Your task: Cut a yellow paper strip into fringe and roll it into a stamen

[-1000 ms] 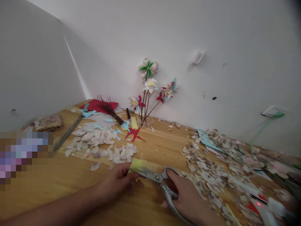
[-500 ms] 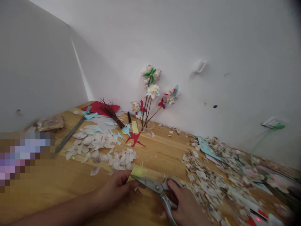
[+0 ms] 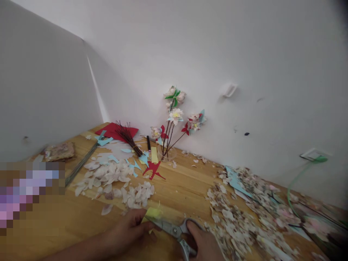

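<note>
My left hand (image 3: 133,226) pinches a small piece of yellow paper (image 3: 153,213) low in the middle of the view. In my right hand (image 3: 205,241) are metal scissors (image 3: 174,229), with my fingers through the handle loops. Their blades point left and lie at the yellow paper, close to my left fingertips. Whether the blades are cutting through it I cannot tell. Just beyond my left hand lies a heap of pale petals (image 3: 138,194). Past them rests a red paper cut-out (image 3: 153,169).
Paper flowers (image 3: 175,115) on brown stems stand by the wall. Left of them lie a bundle of twigs (image 3: 130,137), red paper (image 3: 108,131), a black marker (image 3: 148,143) and green wires (image 3: 84,159). Dried petals (image 3: 233,217) cover the right side, near a green cable (image 3: 289,192).
The view has tilted slightly, so the background sits lower. Both hands, the yellow paper and the scissors appear a little lower and further left. Both holds are unchanged.
</note>
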A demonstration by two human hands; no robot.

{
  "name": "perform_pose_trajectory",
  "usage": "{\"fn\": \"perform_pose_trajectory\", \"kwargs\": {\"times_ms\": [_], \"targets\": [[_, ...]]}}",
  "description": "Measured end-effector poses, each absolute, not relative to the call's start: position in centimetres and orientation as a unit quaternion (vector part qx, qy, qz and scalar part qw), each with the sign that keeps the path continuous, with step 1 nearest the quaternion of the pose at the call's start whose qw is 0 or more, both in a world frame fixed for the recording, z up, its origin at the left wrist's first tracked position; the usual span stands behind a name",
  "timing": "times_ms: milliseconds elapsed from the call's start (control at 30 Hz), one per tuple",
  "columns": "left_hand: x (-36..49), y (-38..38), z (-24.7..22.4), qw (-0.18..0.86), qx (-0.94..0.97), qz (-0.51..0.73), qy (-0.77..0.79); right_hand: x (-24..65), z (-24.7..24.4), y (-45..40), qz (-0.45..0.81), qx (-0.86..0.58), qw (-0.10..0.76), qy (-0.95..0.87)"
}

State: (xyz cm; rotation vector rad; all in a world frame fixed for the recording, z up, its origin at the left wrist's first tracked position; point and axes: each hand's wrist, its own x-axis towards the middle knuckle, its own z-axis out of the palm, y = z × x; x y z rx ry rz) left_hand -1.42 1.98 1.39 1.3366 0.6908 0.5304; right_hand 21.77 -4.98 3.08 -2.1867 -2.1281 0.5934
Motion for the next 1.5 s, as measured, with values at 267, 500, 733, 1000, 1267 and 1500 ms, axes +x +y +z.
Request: {"fn": "perform_pose_trajectory", "kwargs": {"times_ms": [267,500,733,1000,1267,1500], "targets": [[-1.2,2.2,1.3,0.714,0.563,0.258,0.326,21.3,3.0,-5.1,0.207,-0.709,-0.008,-0.674],[-1.4,2.3,0.3,0.718,0.558,0.246,0.336,20.8,3.9,-4.9,0.197,-0.693,0.033,-0.693],[-1.3,2.2,0.9,0.718,0.557,0.242,0.341,20.6,4.4,-4.9,0.19,-0.693,0.041,-0.694],[-1.3,2.3,0.9,0.713,0.567,0.223,0.347,21.0,3.9,-5.1,0.188,-0.687,0.06,-0.699],[-1.4,2.1,1.4,0.716,0.57,0.203,0.349,21.5,3.5,-5.2,0.174,-0.687,0.054,-0.703],[-1.6,2.3,0.8,0.72,0.575,0.19,0.339,21.7,3.3,-5.4,0.175,-0.69,0.042,-0.701]]}}
